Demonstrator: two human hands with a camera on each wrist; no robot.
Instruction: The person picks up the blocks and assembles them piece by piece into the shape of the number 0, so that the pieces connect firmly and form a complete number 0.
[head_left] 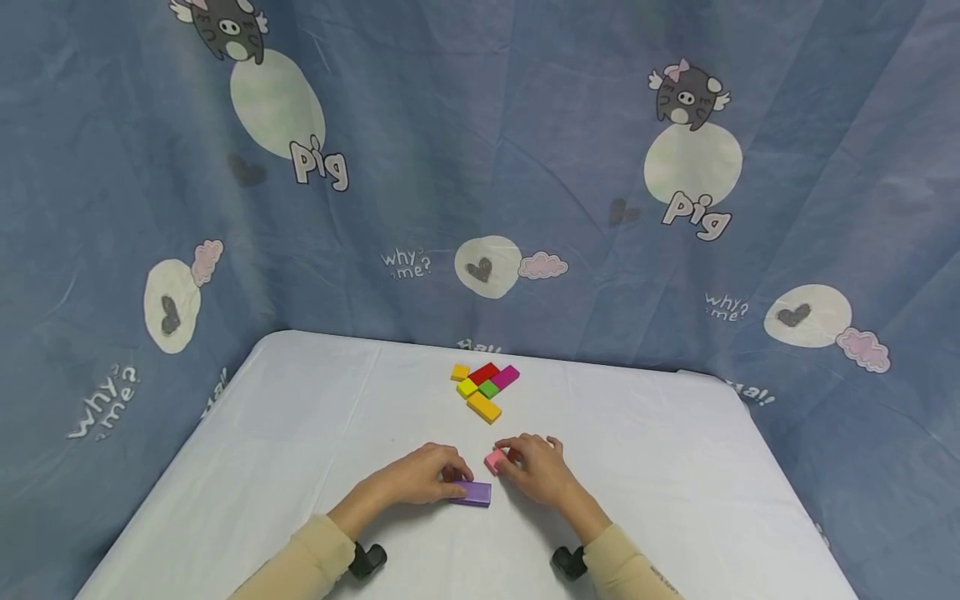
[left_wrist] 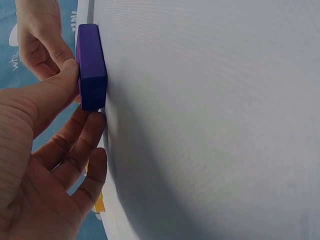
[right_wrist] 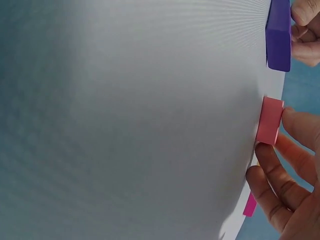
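Observation:
In the head view a purple rectangular block (head_left: 477, 494) lies on the white table, its left end between the thumb and fingers of my left hand (head_left: 423, 473). The left wrist view shows the thumb on one long side of the purple block (left_wrist: 91, 60), with the lower fingers spread below it. My right hand (head_left: 538, 468) pinches a small pink block (head_left: 492, 461), just beyond and to the right of the purple one. In the right wrist view the thumb touches the pink block (right_wrist: 270, 121), and part of the far fingers is hidden behind it. The two blocks stand apart.
Farther back on the white table (head_left: 637, 450) lies a cluster of blocks: a red one (head_left: 484, 373), a magenta one (head_left: 506, 377), a green one (head_left: 489, 389), a yellow one (head_left: 467, 388) and two orange ones. A blue printed cloth (head_left: 420, 183) hangs behind the table.

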